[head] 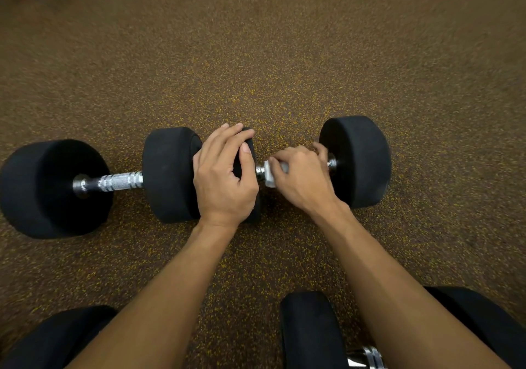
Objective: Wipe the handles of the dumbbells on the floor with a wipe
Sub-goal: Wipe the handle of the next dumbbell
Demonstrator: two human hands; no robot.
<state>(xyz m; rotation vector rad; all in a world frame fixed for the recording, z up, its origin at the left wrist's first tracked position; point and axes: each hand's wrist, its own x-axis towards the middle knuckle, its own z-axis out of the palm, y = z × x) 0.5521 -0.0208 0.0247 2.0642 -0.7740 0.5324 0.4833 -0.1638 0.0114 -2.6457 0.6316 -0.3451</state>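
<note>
Inspecting from the largest item down: the floor (284,55), speckled rubber, carries everything noted here.

The left dumbbell (170,175) lies toward the floor's left edge, its axis running left to right. The left handle (121,182) is bare, with neither hand on it. I cannot tell whether it has been wiped.

The right dumbbell (358,163) lies in line with it near the floor's middle. The two inner heads sit just beside each other, and my hand hides whether they touch.

A near dumbbell (310,331) lies at the floor's bottom edge, with a little chrome showing beside its head. Dark shapes at the bottom corners are probably more heads.

My left hand (225,178) grips the inner head of the right dumbbell, fingers over its top and thumb on its inner face. I judge this to be bracing, since round heads will roll under a sideways rub.

My right hand (301,178) is curled round the right handle (259,170) with the wipe held under the fingers. Only short chrome stubs show at either end.

The wipe (270,176), pale and bunched, is wrapped on the handle's left end and pokes out past my fingers. Wrapping lets one stroke cover the full circumference.

Judgement: the wiping of this handle is under way.
</note>
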